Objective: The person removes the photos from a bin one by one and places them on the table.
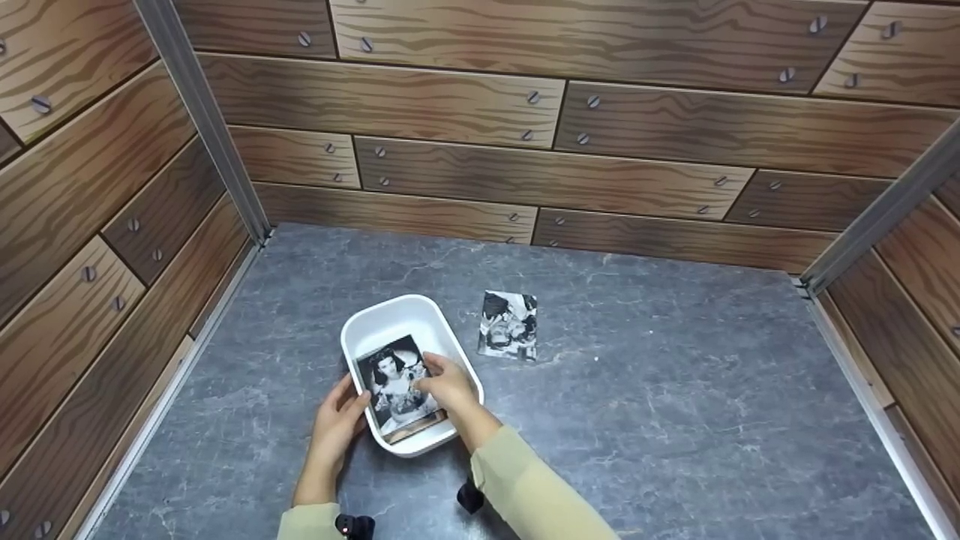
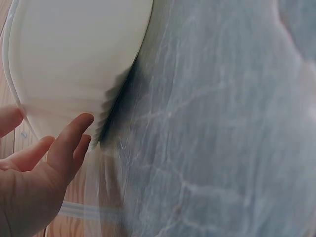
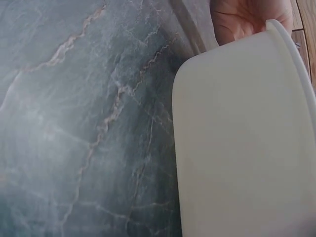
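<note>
In the head view a white plastic tub (image 1: pixel 397 311) stands on the grey surface. My left hand (image 1: pixel 337 420) grips its left side, thumb at the rim; the left wrist view shows the fingers of this hand (image 2: pixel 42 182) against the outer wall. Inside the tub lies a black-and-white photo (image 1: pixel 390 386) of a dark-haired person in a light dress. My right hand (image 1: pixel 452 386) reaches in over the right rim and pinches this photo near its right edge; some fingertips are hidden. A brownish card edge (image 1: pixel 416 426) shows under the photo.
Another black-and-white photo (image 1: pixel 508 326) lies flat on the grey marbled surface (image 1: pixel 675 390), right of the tub. Wood-patterned panels (image 1: pixel 450 169) close off the back and both sides, with metal posts (image 1: pixel 214 127) at the corners.
</note>
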